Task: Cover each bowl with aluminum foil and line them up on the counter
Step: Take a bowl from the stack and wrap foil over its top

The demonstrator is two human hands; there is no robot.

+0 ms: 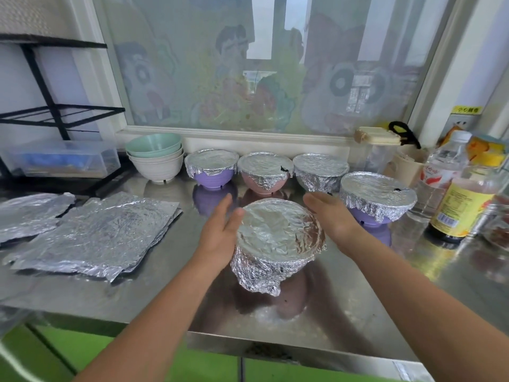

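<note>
Head view, kitchen corner. Surface: stainless steel counter (154,293), reflective, set under a window (261,64) filmed with cartoon figures.

Centre: one foil-wrapped bowl (278,241), standing nearer the front lip than the others. Left hand (220,232) lies flat against its left side, fingers straight. Right hand (330,216) is just beside its right rim, fingers straight and relaxed; contact cannot be told.

Back row along the sill, close together:
- purple covered bowl (211,168)
- pink covered bowl (264,173)
- fully wrapped bowl (321,172)

A second purple covered bowl (378,198) sits forward of the row at its right end.

Left of the row: stack of bare bowls (155,158), green over white.

Left area: foil sheets (96,235), flat and crumpled.

Right edge: crowded with bottles (462,208).

Far left: black rack (52,106) and clear plastic box (60,158).

Open steel lies between the sheets and the centre bowl, and along the front lip.
</note>
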